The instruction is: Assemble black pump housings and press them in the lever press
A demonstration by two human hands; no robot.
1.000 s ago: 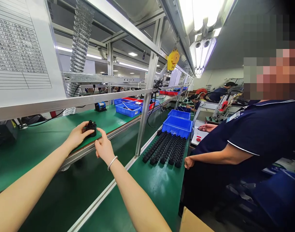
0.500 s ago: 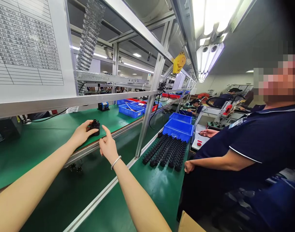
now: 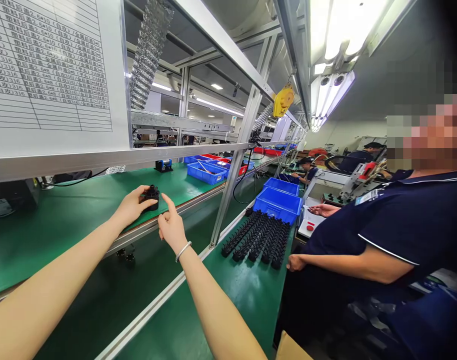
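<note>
On the green upper shelf (image 3: 101,195), near its front edge, stands a small black plastic part (image 3: 152,198) with raised posts on top. My left hand (image 3: 133,206) grips it between thumb and fingers, hiding its left side. Just to the right, apart from the part, is my right hand (image 3: 172,225). Its index finger stretches out and upward while the other fingers curl loosely; nothing shows in it. A bracelet (image 3: 183,251) circles the right wrist.
Rows of black parts (image 3: 256,237) stand on the lower green bench, before a blue bin (image 3: 277,204). A metal post (image 3: 228,200) rises between shelf and bench. A person in a dark shirt (image 3: 386,220) stands at the right. More blue bins (image 3: 206,172) sit farther along the shelf.
The whole view has shifted slightly, so most things appear a little farther right. Both hands keep about the same pose, the left still around the black plastic part.
</note>
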